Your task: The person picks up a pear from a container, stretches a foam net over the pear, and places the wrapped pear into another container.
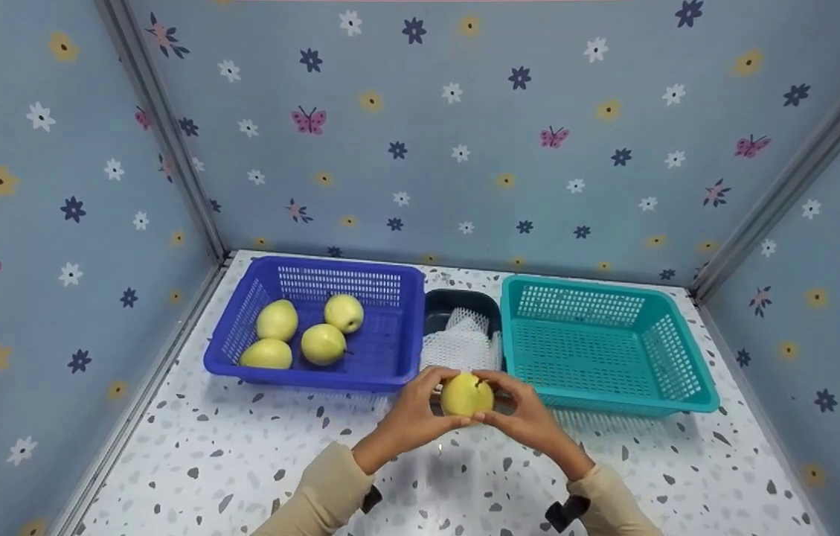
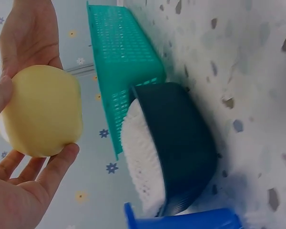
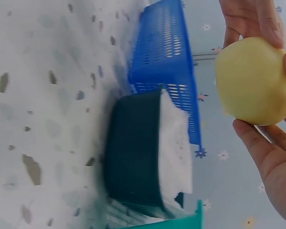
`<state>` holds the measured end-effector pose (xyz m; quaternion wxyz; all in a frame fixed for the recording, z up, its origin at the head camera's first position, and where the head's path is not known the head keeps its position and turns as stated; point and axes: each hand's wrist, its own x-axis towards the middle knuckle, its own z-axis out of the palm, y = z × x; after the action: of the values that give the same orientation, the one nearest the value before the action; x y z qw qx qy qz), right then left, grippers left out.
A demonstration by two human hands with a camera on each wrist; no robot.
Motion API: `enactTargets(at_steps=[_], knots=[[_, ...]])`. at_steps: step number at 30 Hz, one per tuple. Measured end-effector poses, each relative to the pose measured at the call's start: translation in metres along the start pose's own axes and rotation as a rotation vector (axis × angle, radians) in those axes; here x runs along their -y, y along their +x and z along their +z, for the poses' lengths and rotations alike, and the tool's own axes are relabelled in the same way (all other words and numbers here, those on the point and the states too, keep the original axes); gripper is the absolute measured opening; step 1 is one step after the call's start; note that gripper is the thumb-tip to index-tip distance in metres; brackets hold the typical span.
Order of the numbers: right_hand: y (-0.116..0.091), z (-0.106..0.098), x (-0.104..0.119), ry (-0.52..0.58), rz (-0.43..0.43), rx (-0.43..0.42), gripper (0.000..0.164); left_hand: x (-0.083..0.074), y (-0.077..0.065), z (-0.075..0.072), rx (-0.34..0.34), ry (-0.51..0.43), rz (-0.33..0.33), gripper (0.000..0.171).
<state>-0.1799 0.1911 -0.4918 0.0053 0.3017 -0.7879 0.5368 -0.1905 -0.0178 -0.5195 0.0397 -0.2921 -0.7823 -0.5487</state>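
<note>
A yellow pear with a short dark stem is held up between both hands, in front of a small dark basket. My left hand grips it from the left, fingertips and thumb curved against its side. From the right, my right hand grips the same pear, thumb low and fingers near the top. In both wrist views the pear is raised above the table, level with the dark basket's upper part. White foam netting fills that basket.
To the left stands a blue basket holding several yellow pears. A teal basket with nothing in it stands on the right. All sit on a speckled white table, enclosed by flowered panels at the back and sides.
</note>
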Motion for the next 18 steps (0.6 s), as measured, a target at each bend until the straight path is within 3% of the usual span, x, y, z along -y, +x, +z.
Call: enactTargets(at_steps=[4,11,16,18], knots=[[-0.007,0.006,-0.008,0.002,0.032,0.017,0.053,0.009,-0.010,0.007,-0.011,0.031,-0.022,0.059],[-0.016,0.012,-0.018,0.020,0.133,0.058,0.053,0.023,-0.023,0.019,0.034,-0.086,-0.128,0.056],[-0.021,0.019,-0.030,0.053,0.151,0.082,0.052,0.033,-0.031,0.024,0.054,-0.073,-0.182,0.055],[-0.025,0.023,-0.044,0.050,0.161,0.081,0.053,0.037,-0.034,0.026,0.063,-0.072,-0.193,0.055]])
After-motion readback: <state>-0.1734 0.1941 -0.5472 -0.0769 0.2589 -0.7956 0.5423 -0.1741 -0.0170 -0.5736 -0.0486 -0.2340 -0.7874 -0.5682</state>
